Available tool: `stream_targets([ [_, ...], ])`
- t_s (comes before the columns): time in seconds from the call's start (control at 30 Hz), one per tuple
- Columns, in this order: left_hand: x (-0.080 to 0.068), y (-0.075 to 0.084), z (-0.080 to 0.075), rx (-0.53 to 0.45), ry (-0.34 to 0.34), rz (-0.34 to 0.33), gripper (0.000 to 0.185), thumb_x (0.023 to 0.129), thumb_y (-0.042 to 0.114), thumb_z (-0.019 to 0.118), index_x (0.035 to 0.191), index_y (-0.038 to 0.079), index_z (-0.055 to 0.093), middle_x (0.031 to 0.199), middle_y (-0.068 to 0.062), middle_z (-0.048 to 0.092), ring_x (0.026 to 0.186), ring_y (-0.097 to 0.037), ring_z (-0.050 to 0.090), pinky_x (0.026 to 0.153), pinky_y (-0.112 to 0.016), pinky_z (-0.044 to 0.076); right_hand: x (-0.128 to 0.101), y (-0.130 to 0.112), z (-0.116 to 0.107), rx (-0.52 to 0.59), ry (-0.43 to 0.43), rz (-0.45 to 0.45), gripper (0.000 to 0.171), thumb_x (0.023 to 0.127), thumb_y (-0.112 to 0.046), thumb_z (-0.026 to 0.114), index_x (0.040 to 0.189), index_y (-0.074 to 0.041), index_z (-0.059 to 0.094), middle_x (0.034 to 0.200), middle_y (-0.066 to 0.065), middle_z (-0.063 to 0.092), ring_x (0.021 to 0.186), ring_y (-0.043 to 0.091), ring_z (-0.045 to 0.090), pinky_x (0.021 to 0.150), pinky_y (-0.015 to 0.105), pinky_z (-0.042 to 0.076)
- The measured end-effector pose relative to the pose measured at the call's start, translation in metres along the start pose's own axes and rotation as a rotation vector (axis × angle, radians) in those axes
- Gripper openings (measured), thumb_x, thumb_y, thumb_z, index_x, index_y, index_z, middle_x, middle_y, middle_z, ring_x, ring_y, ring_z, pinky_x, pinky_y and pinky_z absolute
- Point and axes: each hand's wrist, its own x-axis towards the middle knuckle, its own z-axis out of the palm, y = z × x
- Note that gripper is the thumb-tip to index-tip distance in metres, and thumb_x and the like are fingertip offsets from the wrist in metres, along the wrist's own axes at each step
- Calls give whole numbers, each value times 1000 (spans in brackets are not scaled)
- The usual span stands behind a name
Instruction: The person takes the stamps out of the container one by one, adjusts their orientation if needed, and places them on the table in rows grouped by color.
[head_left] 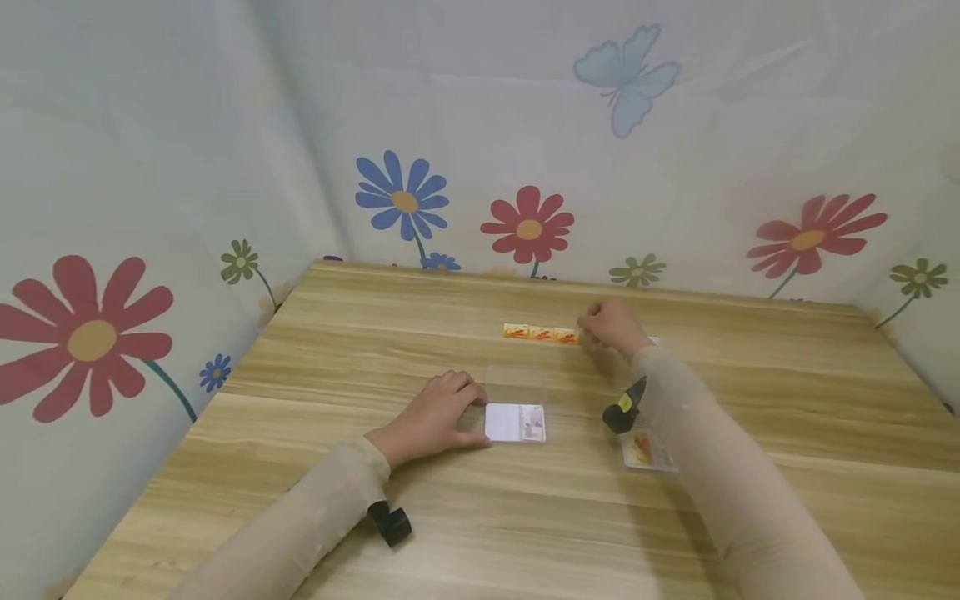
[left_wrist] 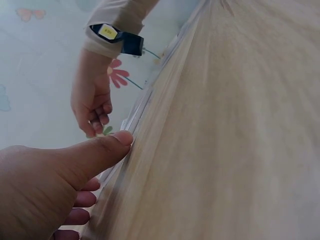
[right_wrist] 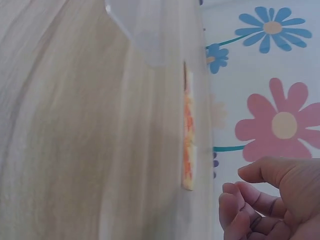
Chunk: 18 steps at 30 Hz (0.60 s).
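A strip of three orange picture cards (head_left: 542, 333) lies across the far middle of the wooden table (head_left: 375, 333), its long axis running left to right. The right hand (head_left: 611, 327), fingers curled and holding nothing visible, sits just beside the strip's right end. The left hand (head_left: 435, 412) rests flat nearer the person, fingertips touching a clear-sleeved white card (head_left: 516, 422).

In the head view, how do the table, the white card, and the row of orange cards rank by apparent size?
1. table
2. white card
3. row of orange cards, though it lies farther from the camera, so this last ranking is unsure.
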Motion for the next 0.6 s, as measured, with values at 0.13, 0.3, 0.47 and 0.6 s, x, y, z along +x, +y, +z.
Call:
stream_targets([
  [0.13,-1,0,1,-5,7,2,52,69,55,67,104,17,58,99,4,53,95,-13,47,88,-32,38,-5,-5,-4,7,20,-29,25,88,-21,50,98,1,57,96,17,62,79,25,62,62,26,51],
  [0.3,-1,-1,1,2,8,6,53,70,56,66,104,17,58,99,5,53,94,-12,47,88,-31,39,-12,-10,-9,20,19,-50,27,89,-23,50,103,0,55,102,17,62,83,26,62,60,23,49],
  [0.47,-1,-1,1,-8,14,9,53,69,56,66,104,17,58,99,5,53,94,-12,46,87,-31,38,-17,-9,-14,37,38,-85,26,88,-25,52,102,-2,54,99,16,61,80,25,61,58,23,48],
  [0.6,-1,0,1,-19,17,7,53,69,55,67,105,17,58,98,5,52,94,-12,46,86,-30,38,-26,-11,-18,54,51,-114,24,88,-24,53,100,-3,53,97,15,61,81,29,61,56,22,47],
])
